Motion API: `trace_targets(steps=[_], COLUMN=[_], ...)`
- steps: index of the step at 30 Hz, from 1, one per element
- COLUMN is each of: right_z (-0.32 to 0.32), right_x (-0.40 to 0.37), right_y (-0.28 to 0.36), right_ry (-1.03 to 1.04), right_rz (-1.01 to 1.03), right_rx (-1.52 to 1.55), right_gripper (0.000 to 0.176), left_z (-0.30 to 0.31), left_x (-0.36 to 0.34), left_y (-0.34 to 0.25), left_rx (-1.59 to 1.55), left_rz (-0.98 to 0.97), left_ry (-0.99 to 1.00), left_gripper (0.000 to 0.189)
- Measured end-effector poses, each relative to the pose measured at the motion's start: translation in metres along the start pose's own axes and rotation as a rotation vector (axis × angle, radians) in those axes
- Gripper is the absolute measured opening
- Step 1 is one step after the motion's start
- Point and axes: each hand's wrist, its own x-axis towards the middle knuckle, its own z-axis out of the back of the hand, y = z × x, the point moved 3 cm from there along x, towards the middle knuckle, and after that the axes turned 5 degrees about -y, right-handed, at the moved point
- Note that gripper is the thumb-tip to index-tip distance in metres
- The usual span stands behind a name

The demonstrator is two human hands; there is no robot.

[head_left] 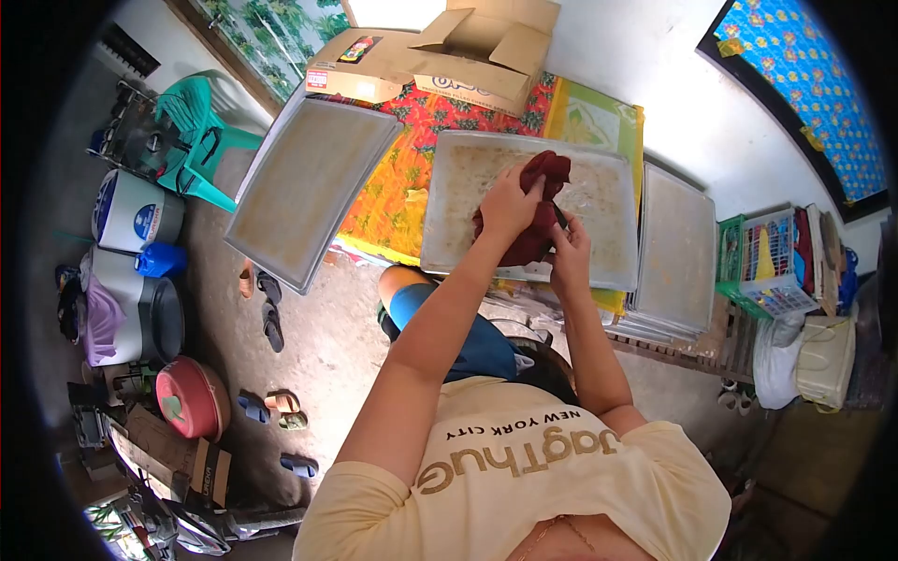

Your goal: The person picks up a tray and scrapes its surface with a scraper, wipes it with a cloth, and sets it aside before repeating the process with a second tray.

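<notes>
My left hand (pixel 510 201) is closed around a dark red cloth (pixel 535 241), which bunches up above the fingers and hangs below them. Close beside it, my right hand (pixel 571 251) has its fingers pinched on a narrow dark object (pixel 559 217) against the cloth. What kind of object that is, I cannot make out. Both hands are above a shallow metal tray (pixel 599 201) with a whitish, brown-stained surface. This tray lies on a table with a red and yellow floral cover (pixel 383 201).
Another stained tray (pixel 313 187) juts over the table's left edge. Stacked trays (pixel 675 248) stand at right. Cardboard boxes (pixel 486 51) sit at the back. A green plastic chair (pixel 201 131), slippers (pixel 271 313) and a red tub (pixel 192 397) are on the left. Plastic crates (pixel 772 257) stand far right.
</notes>
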Motion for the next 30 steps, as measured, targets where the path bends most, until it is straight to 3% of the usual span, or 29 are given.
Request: trace_targets(steps=[7, 14, 19, 22, 25, 26, 29, 30], right_z=[-0.005, 0.006, 0.029, 0.045, 0.062, 0.058, 0.045, 0.039], right_x=[-0.011, 0.008, 0.038, 0.051, 0.065, 0.065, 0.055, 0.055], right_y=[-0.007, 0.003, 0.008, 0.015, 0.017, 0.026, 0.048, 0.049], right_ry=[-0.064, -0.171, -0.239, -0.228, 0.031, 0.056, 0.137, 0.197], right_rz=[0.007, 0.020, 0.203, 0.235, 0.088, 0.126, -0.064, -0.095], right_rx=[0.074, 0.078, 0.055, -0.082, -0.350, -0.373, 0.040, 0.044], right_gripper=[0.027, 0.030, 0.029, 0.024, 0.023, 0.026, 0.028, 0.029], left_z=[0.012, 0.010, 0.014, 0.021, 0.036, 0.041, 0.053, 0.048], left_x=[0.025, 0.014, 0.007, 0.007, 0.007, 0.009, 0.002, 0.003], left_y=[0.022, 0.046, 0.065, 0.069, 0.060, 0.055, 0.039, 0.042], left_rx=[0.068, -0.064, -0.126, -0.394, -1.003, -1.186, -1.446, -1.497], left_rz=[0.111, 0.197, 0.214, 0.323, 0.617, 0.587, 0.569, 0.571], left_ry=[-0.002, -0.048, 0.039, 0.060, 0.101, 0.146, 0.230, 0.284], left_gripper=[0.036, 0.039, 0.038, 0.033, 0.029, 0.030, 0.037, 0.040])
